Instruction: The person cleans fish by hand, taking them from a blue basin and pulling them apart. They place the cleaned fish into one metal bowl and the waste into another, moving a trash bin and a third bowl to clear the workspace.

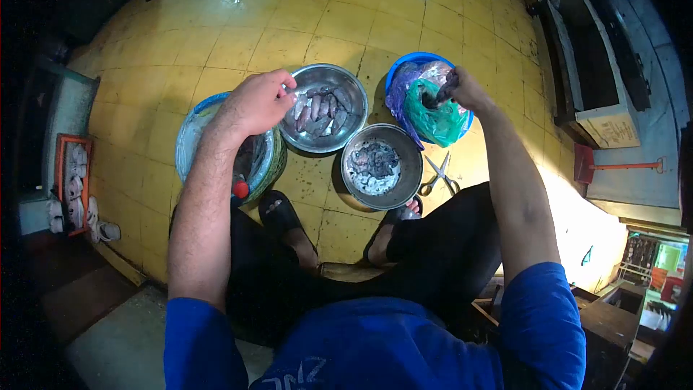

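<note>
Upper right of centre, the right hand (471, 90) is gripping a dark, wet-looking clump (446, 88), fingers closing around it above the green bag (433, 119) that is lying in the blue basin (390, 74). Upper left of centre, the left hand (261, 103) is hovering by the left rim of the steel bowl (355, 81), fingers half curling; can't tell if they are pinching anything. Small grey-pink fish (317, 110) are lying loose inside that bowl. Near mid-frame, a smaller bowl (412, 186) is holding a dark mass (379, 160) in cloudy, whitish stuff. Scissors (439, 173) are lying open on the yellow tiled floor (317, 230) just right of it, and a lined basket (189, 133) is sitting under the left forearm. Handling, as a guess: the fish are looking light, soft and slippery, likely sliding under a fingertip pinch and tearing under a hard squeeze, so the thick middle is offering the best hold. The clump is looking limp and slick, probably sagging or shedding bits at its edges, so several fingers wrapping its bulk are suiting it better.
</note>
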The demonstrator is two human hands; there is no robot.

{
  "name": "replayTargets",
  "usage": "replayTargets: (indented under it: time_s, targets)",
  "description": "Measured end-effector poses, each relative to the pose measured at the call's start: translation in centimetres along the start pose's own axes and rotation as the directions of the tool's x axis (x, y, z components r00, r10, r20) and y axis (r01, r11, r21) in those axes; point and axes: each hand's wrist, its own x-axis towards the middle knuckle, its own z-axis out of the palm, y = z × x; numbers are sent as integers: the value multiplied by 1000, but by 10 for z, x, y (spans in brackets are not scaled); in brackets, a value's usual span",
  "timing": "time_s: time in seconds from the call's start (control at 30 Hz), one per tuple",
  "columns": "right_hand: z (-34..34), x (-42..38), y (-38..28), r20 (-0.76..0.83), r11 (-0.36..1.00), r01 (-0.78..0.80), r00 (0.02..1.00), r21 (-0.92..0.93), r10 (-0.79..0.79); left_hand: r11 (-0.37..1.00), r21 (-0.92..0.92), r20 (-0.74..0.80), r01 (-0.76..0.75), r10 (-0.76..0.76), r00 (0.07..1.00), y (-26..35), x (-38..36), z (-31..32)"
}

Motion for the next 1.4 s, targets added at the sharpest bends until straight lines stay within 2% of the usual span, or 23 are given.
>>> replayTargets:
  time_s: [0.03,0.1,0.13,0.2,0.23,0.3,0.33,0.4,0.43,0.47,0.5,0.6,0.77,0.83,0.97,1.03,1.17,1.23,1.27,1.3,1.33,1.37,1.4]
  targets:
    - [-8,-6,-8,-3,1000,2,1000,-2,-2,1000,4,-10,-19,19,1000,4,-1,4]
    - [-24,-32,-44,-84,982,130,986,-138,-142,999,-16,3,-42,42,999,12,1,16]
    - [-32,-47,-64,-85,982,131,986,-136,-144,999,-14,2,-41,42,999,20,0,22]
    - [-38,-75,-97,44,988,154,987,-15,-153,964,-250,41,-92,105,994,41,-3,36]
    - [-30,-84,-101,45,988,155,987,-10,-154,937,-330,30,-115,133,991,46,-1,48]
    - [-14,-98,-110,102,950,302,946,81,-309,851,-505,6,-143,169,986,53,2,78]
    - [-6,-103,-116,101,949,302,945,90,-311,827,-554,51,-99,152,987,56,5,90]
    - [8,-112,-133,276,923,379,881,73,-383,662,-749,84,-28,136,987,64,7,112]
    - [13,-116,-140,338,921,374,858,106,-387,669,-743,88,-24,133,987,66,6,119]
    - [19,-119,-147,398,919,368,830,137,-392,637,-768,169,65,104,980,68,4,123]
    - [24,-124,-152,356,888,448,816,107,-455,599,-786,250,155,78,965,68,3,126]
    - [46,-118,-152,333,878,471,816,88,-472,658,-733,275,173,54,960,66,4,135]
    - [50,-108,-145,300,888,448,837,104,-457,634,-749,247,194,-4,969,51,7,143]
    - [44,-106,-146,320,912,345,858,220,-402,463,-845,285,266,-30,958,57,6,135]
    - [55,-91,-120,430,899,248,811,362,-397,388,-878,283,279,-48,958,60,6,134]
    - [65,-87,-108,544,852,266,674,451,-499,228,-936,254,267,-84,963,58,8,136]
    - [68,-80,-104,633,909,274,654,313,-415,244,-925,279,291,-81,957,46,10,135]
    - [71,-74,-101,714,936,240,605,259,-353,475,-823,337,311,-31,941,36,12,137]
    - [66,-79,-107,715,936,241,604,258,-353,474,-824,337,311,-31,941,37,12,134]
    - [58,-90,-118,696,931,288,621,225,-361,777,-612,295,144,57,954,42,9,128]
    - [55,-98,-126,677,923,334,636,191,-370,949,-308,287,-61,154,946,46,6,122]
    - [59,-99,-127,678,923,333,636,190,-369,967,-244,355,-70,156,922,60,0,111]
    - [65,-100,-127,668,886,422,606,190,-432,967,-245,356,-70,157,921,64,-3,117]
